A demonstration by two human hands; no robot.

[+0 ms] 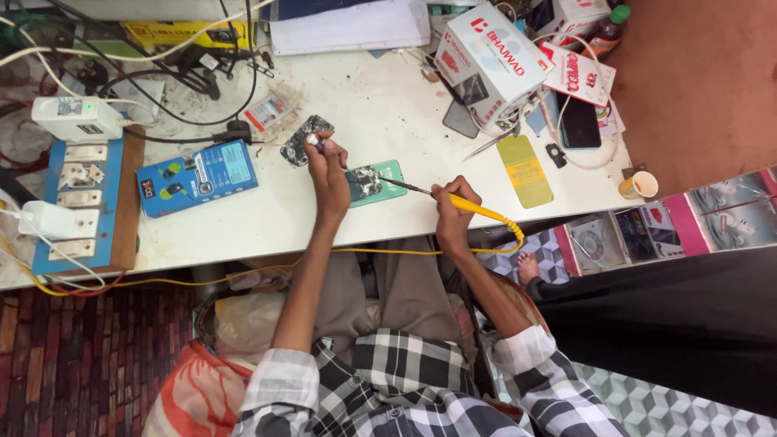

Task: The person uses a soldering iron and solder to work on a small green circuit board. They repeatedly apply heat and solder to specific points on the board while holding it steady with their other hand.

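My right hand [453, 212] grips the yellow soldering iron [473, 207], tip pointing left at the phone board [364, 183] on the green mat [390, 180]. Left hand [328, 166] pinches a small tool [312, 142] just above the board, on the surface [380, 105].

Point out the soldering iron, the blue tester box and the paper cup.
soldering iron [477, 209]: head view, on its yellow handle by the right hand.
blue tester box [197, 176]: head view, middle of its top face.
paper cup [644, 185]: head view, on its rim.
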